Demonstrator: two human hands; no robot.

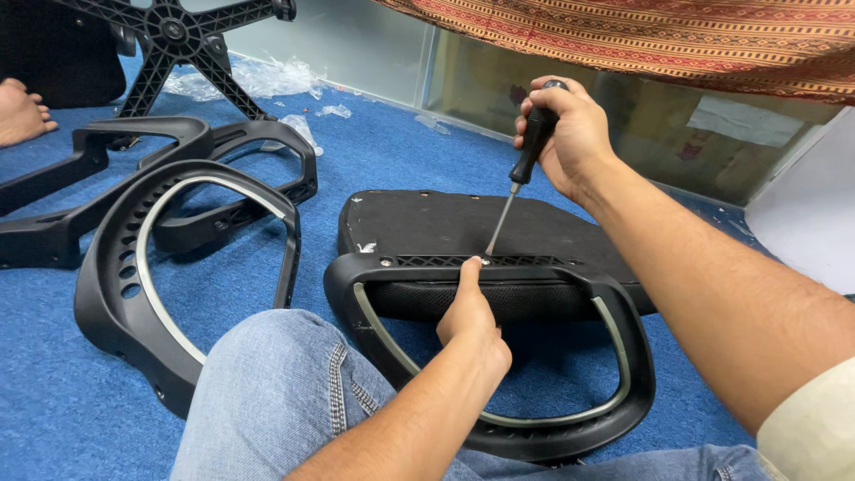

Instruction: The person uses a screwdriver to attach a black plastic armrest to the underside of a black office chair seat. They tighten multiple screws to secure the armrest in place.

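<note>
Ideally, the right hand [570, 134], gripping the screwdriver [521, 183] at centre frame, stays plumb while the left hand [472, 316], fingers curled, forefinger extended, steadies the tip on the armrest frame [623, 312].

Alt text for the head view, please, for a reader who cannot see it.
A right hand drives a black-handled screwdriver into a black chair armrest lying on a seat base, while the left hand steadies the tip. Other chair parts lie on blue carpet.
</note>
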